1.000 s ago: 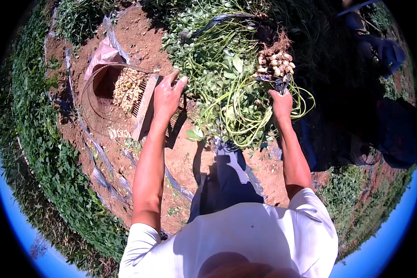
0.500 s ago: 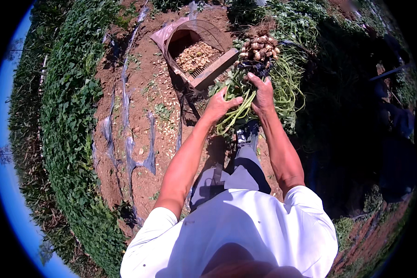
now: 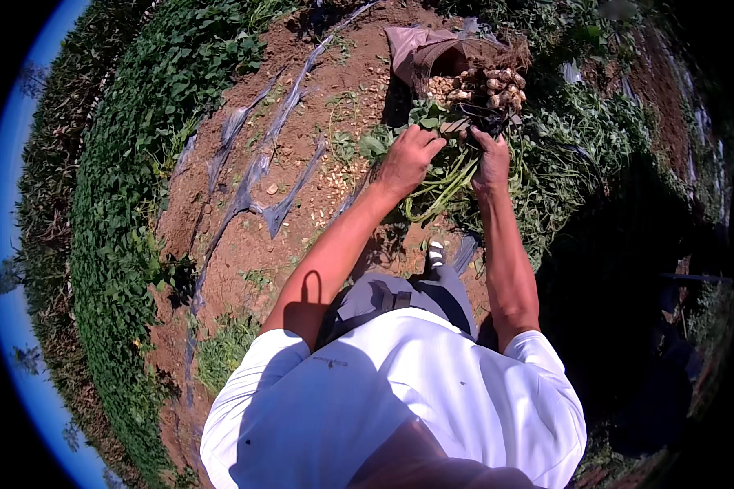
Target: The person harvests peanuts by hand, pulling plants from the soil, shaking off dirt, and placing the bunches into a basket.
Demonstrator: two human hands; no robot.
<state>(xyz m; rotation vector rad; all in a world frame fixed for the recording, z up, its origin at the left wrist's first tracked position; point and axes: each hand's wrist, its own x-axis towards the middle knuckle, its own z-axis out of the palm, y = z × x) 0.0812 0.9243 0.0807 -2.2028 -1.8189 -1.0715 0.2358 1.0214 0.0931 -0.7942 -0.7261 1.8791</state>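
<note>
Item: one uprooted peanut plant (image 3: 453, 167), leafy green stems with a cluster of pale pods (image 3: 489, 85) at the root end.

Position: we hold it over bare reddish soil (image 3: 302, 147), root end pointing away from us, pods hanging just in front of the basket (image 3: 432, 53), which already carries loose pods.

Grip: our left hand (image 3: 408, 159) is curled shut around the stems on the near side of the basket; our right hand (image 3: 491, 159) is closed on the stem bundle just below the pod cluster, fingers wrapped round.

Handling, as we judge it: light, limp and springy in the stems, so it droops unless it is gathered into a bundle; pods are brittle at their thin pegs and snap off readily; clinging dirt may crumble. Best hold is the bunched stems close under the roots, never the pods.

Surroundings: strips of torn plastic mulch (image 3: 257, 167) lie left of the basket; dense green plants (image 3: 139, 138) beyond them.
</note>
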